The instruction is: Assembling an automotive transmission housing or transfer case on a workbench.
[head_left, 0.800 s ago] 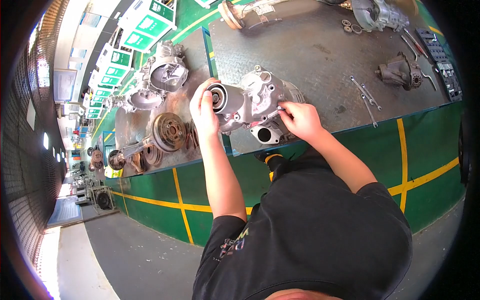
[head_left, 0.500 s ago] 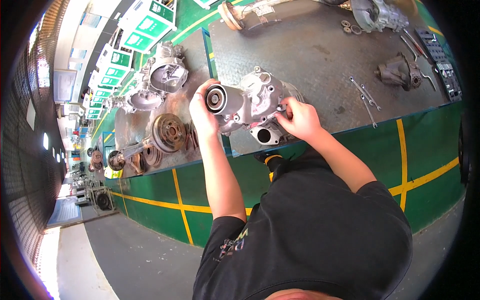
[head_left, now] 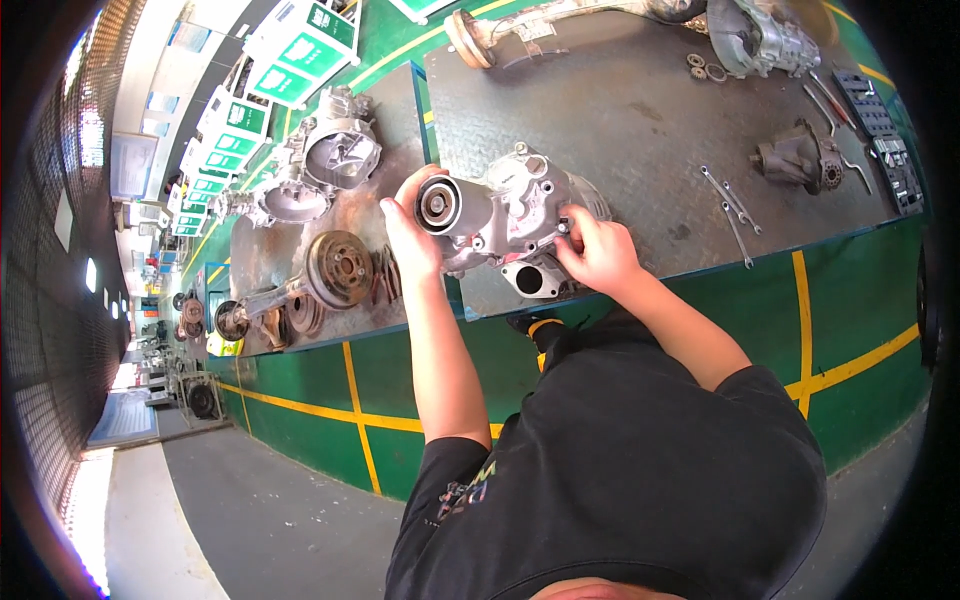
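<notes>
A silver-grey cast transmission housing (head_left: 517, 212) rests on the steel bench in front of me, its round tubular end toward the left. My left hand (head_left: 412, 235) is wrapped around the outer side of that tube, thumb near its open rim; some of the fingers are hidden behind it. At the right side of the housing, my right hand (head_left: 603, 252) pinches a small bolt (head_left: 563, 228) at the casting's edge between thumb and bent forefinger. Just below sits an oval flange (head_left: 531, 281) with a dark round opening.
Several wrenches (head_left: 733, 203) lie to the right, before a differential-like casting (head_left: 800, 157) and a tool case (head_left: 895, 165). Behind stand an axle (head_left: 560, 20) and another gearbox casing (head_left: 755, 40). On the left bench are a rusty brake drum (head_left: 340, 270) and open bell housings (head_left: 340, 150).
The view has shifted slightly. My left thumb has moved away from the tube's face, and my right fingers remain at the bolt. The housing stays in place on the bench.
</notes>
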`<act>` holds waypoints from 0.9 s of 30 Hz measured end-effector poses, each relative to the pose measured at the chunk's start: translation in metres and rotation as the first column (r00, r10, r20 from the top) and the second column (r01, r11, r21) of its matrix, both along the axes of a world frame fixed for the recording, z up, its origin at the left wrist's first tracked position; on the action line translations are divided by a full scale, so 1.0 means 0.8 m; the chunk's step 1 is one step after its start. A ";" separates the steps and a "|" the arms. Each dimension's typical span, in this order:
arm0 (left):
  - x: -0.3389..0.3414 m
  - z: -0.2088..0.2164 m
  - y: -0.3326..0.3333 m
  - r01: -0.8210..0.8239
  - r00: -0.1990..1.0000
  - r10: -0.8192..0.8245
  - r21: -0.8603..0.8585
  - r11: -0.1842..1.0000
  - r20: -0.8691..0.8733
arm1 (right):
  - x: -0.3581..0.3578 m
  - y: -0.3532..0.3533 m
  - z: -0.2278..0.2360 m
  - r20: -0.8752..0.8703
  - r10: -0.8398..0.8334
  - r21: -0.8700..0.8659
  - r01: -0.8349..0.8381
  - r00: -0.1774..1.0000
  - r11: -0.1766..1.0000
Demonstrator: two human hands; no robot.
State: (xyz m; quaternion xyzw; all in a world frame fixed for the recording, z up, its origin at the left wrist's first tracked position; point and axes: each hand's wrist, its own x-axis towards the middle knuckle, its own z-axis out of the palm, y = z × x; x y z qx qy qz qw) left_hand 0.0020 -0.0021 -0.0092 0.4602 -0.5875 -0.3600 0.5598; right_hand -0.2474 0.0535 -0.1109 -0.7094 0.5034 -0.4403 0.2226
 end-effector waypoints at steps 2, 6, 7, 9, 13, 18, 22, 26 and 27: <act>-0.002 0.000 0.001 0.001 1.000 -0.001 0.003 1.000 -0.010 | -0.005 -0.001 -0.004 -0.053 -0.021 -0.069 0.018 0.998 0.997; -0.004 0.001 0.001 0.009 1.000 -0.009 -0.001 1.000 -0.005 | -0.006 -0.004 -0.020 -0.080 -0.048 -0.112 0.039 0.996 0.993; -0.003 0.002 0.001 0.012 1.000 -0.012 0.002 1.000 -0.004 | -0.004 -0.004 -0.016 -0.090 -0.059 -0.076 0.052 0.994 0.996; -0.002 0.002 0.001 0.009 1.000 -0.009 -0.004 1.000 -0.002 | -0.001 -0.006 -0.014 -0.101 -0.074 -0.037 0.070 0.992 0.997; 0.000 0.003 0.002 0.010 1.000 -0.010 -0.002 1.000 -0.001 | -0.006 -0.002 0.002 -0.039 -0.020 0.015 0.020 0.999 1.000; -0.001 0.000 0.000 0.014 1.000 -0.014 -0.018 1.000 0.001 | -0.008 -0.003 -0.008 0.002 -0.015 -0.136 0.015 1.000 0.991; -0.003 0.003 -0.001 0.018 1.000 -0.018 -0.026 0.999 0.001 | -0.001 -0.003 -0.011 -0.011 -0.054 -0.150 0.052 0.998 0.987; -0.002 0.001 0.006 -0.068 0.995 0.066 -0.025 0.997 -0.072 | 0.010 -0.005 -0.017 -0.001 -0.124 -0.169 0.122 0.992 0.978; -0.003 -0.002 0.008 -0.067 0.995 0.065 -0.028 0.997 -0.072 | 0.010 -0.006 -0.017 0.001 -0.137 -0.180 0.135 0.991 0.974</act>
